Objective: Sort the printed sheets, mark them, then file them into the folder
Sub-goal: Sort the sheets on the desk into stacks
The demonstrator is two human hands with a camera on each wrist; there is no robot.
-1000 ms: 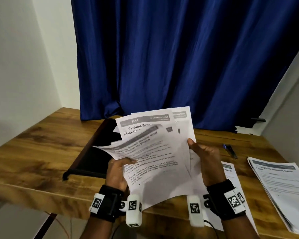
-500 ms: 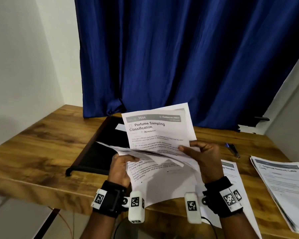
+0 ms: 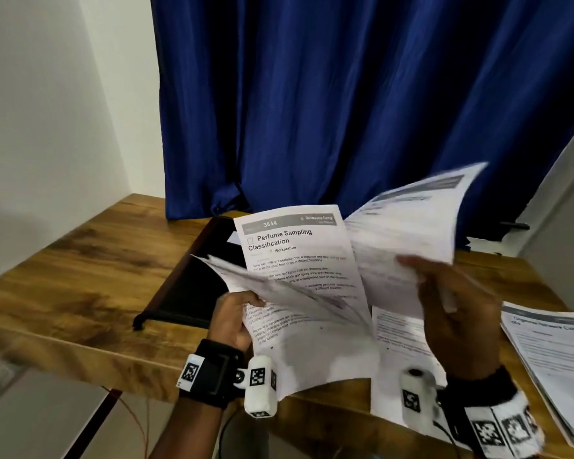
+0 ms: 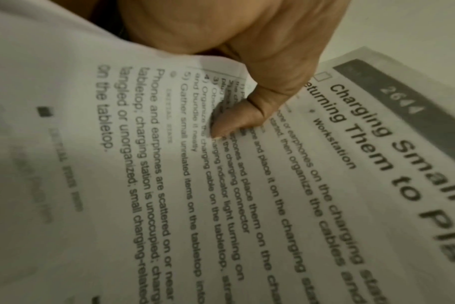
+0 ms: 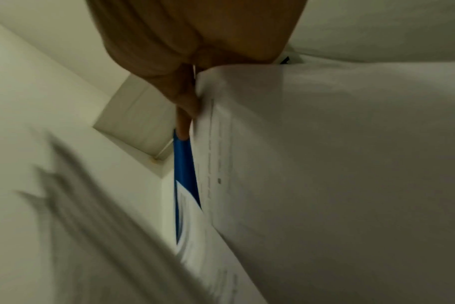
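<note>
Head view showed limp, light sheets point(image 3: 299, 260) pinched at the near left edge by the left hand point(image 3: 231, 318), one page point(image 3: 408, 233) pinched by the right hand point(image 3: 458, 313), best held by the edges.

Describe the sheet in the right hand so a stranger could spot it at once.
Start at the blue curtain behind the wooden table. In front of it the left hand holds a fanned bundle fronted by "Perfume Sampling Classification". The right hand pinches the single sheet: apart from the bundle, lifted rightward, motion-blurred.

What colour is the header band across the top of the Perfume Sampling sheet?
Grey, with white "3644" printed in it, on the Perfume Sampling sheet. Clearest in the head view.
</note>
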